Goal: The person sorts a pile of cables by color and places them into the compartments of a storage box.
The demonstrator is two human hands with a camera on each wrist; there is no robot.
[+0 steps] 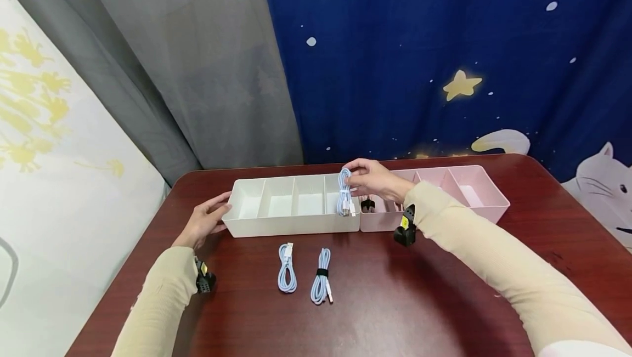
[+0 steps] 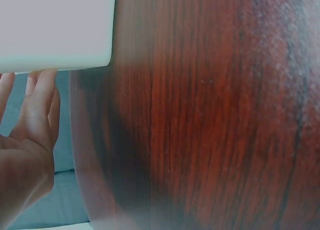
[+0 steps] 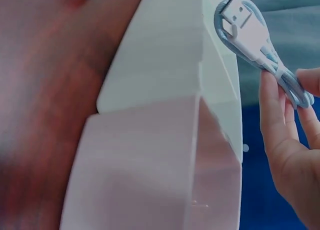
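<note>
My right hand point(image 1: 371, 179) pinches a coiled light-blue USB cable point(image 1: 344, 192) above the right end of the white divided box point(image 1: 295, 226). In the right wrist view the coil's white plugs point(image 3: 245, 22) point away from the fingers. At the white box's left end, my left hand point(image 1: 201, 222) touches the wall with fairly straight fingers; the left wrist view shows its fingertips against that end. On the table in front lie two more light-blue coiled cables: one plain coil point(image 1: 287, 269) and one bound with a black strap point(image 1: 322, 272).
A pink divided box point(image 1: 486, 213) stands end to end with the white one, partly behind my right forearm. Dark items point(image 1: 367, 204) sit in its left compartment. The dark red wooden table point(image 1: 247, 313) ends at the back before grey and blue curtains point(image 1: 375, 72).
</note>
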